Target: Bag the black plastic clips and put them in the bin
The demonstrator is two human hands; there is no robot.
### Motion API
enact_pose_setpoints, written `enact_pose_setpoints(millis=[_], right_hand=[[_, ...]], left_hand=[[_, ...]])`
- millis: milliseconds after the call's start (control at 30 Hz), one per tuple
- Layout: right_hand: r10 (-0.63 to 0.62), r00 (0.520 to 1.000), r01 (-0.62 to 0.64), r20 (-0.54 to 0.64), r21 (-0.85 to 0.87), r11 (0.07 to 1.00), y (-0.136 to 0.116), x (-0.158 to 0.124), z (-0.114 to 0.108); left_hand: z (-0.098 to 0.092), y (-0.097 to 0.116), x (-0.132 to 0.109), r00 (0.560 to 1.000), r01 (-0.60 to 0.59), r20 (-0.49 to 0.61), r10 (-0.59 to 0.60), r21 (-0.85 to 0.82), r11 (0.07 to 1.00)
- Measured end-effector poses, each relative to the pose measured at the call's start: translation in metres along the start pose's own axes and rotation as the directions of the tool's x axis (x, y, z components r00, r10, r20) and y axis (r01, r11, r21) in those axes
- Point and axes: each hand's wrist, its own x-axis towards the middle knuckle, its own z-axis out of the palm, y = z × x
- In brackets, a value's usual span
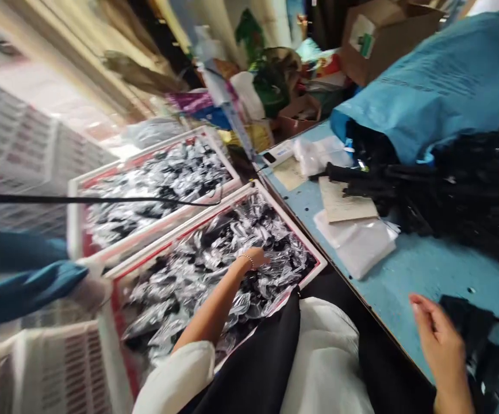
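One crate (pixel 295 227) sits close, so left hand (pixel 256 257) reaches its shiny bags (pixel 189 270), grip hidden; right hand (pixel 437 339) open beside black pieces (pixel 469 322).

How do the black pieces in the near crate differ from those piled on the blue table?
Crate pieces are sealed in shiny clear bags; the table pile lies loose and bare. Crate pieces lie under the left hand; the table pile spills from a blue bag. Both are black.
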Motion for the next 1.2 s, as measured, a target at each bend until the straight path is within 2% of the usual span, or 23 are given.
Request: enact_pose_setpoints(millis=[67, 100, 133, 200, 233, 267, 300, 333, 367, 467, 533, 667, 733, 800, 867, 1000, 1067, 1167, 1200], right_hand=[[-0.074, 0.986, 0.032, -0.150, -0.266, 0.963, 0.018, -0.009, -0.030], [-0.090, 0.978, 0.012, -0.191, -0.377, 0.926, 0.027, -0.014, -0.039], [-0.091, 0.973, -0.019, -0.214, -0.460, 0.888, 0.035, -0.018, -0.042], [-0.062, 0.971, -0.073, -0.229, -0.537, 0.840, 0.047, -0.023, -0.036], [-0.050, 0.973, -0.083, -0.225, -0.544, 0.835, 0.050, -0.023, -0.029], [-0.043, 0.976, -0.082, -0.215, -0.541, 0.837, 0.053, -0.023, -0.022], [-0.044, 0.977, -0.075, -0.207, -0.535, 0.842, 0.054, -0.022, -0.016], [-0.046, 0.979, -0.066, -0.196, -0.527, 0.847, 0.055, -0.020, -0.012], [-0.047, 0.982, -0.054, -0.181, -0.517, 0.855, 0.055, -0.019, -0.011], [-0.039, 0.990, -0.033, -0.138, -0.484, 0.874, 0.054, -0.018, -0.019], [-0.046, 0.993, -0.014, -0.112, -0.487, 0.873, 0.053, -0.017, -0.030], [-0.110, 0.994, 0.098, 0.006, -0.511, 0.854, 0.051, -0.007, -0.045], [-0.153, 0.987, 0.160, 0.054, -0.484, 0.861, 0.051, 0.005, -0.048], [-0.206, 0.975, 0.221, 0.082, -0.431, 0.875, 0.050, 0.020, -0.049], [-0.263, 0.958, 0.287, 0.117, -0.377, 0.880, 0.048, 0.036, -0.049], [-0.308, 0.930, 0.364, 0.201, -0.393, 0.844, 0.054, 0.060, -0.043], [-0.369, 0.905, 0.424, 0.214, -0.370, 0.827, 0.068, 0.072, -0.037], [-0.495, 0.847, 0.530, 0.193, -0.262, 0.806, 0.099, 0.097, -0.024], [-0.511, 0.848, 0.530, 0.139, -0.242, 0.813, 0.108, 0.106, -0.018]], left_hand=[[-0.008, 0.042, -0.006, 0.972, -0.195, 0.135, 0.193, 0.006, 0.981], [-0.009, 0.066, -0.012, 0.931, -0.323, 0.172, 0.321, -0.020, 0.946], [-0.008, 0.092, -0.020, 0.869, -0.464, 0.161, 0.468, -0.063, 0.884], [0.005, 0.144, -0.037, 0.679, -0.726, 0.029, 0.733, -0.118, 0.677], [0.016, 0.168, -0.044, 0.577, -0.816, -0.052, 0.815, -0.095, 0.571], [0.030, 0.190, -0.049, 0.500, -0.865, -0.109, 0.859, -0.036, 0.500], [0.044, 0.209, -0.052, 0.457, -0.883, -0.138, 0.879, 0.046, 0.467], [0.058, 0.224, -0.053, 0.448, -0.875, -0.137, 0.884, 0.134, 0.465], [0.071, 0.235, -0.052, 0.465, -0.850, -0.122, 0.877, 0.216, 0.480], [0.092, 0.248, -0.039, 0.549, -0.772, -0.092, 0.831, 0.326, 0.546], [0.091, 0.248, -0.028, 0.598, -0.754, -0.106, 0.794, 0.260, 0.603], [0.077, 0.245, -0.013, 0.729, -0.677, -0.107, 0.676, 0.027, 0.735], [0.071, 0.245, -0.009, 0.761, -0.649, -0.066, 0.646, -0.060, 0.758], [0.068, 0.247, -0.005, 0.758, -0.650, -0.026, 0.652, -0.111, 0.752], [0.068, 0.248, -0.004, 0.738, -0.672, -0.020, 0.675, -0.122, 0.731], [0.078, 0.247, -0.014, 0.679, -0.734, -0.107, 0.727, -0.053, 0.677], [0.088, 0.250, -0.017, 0.614, -0.784, -0.118, 0.780, 0.025, 0.620], [0.098, 0.257, -0.008, 0.577, -0.802, -0.149, 0.803, 0.083, 0.592], [0.098, 0.259, -0.003, 0.554, -0.819, -0.150, 0.819, 0.080, 0.568]])
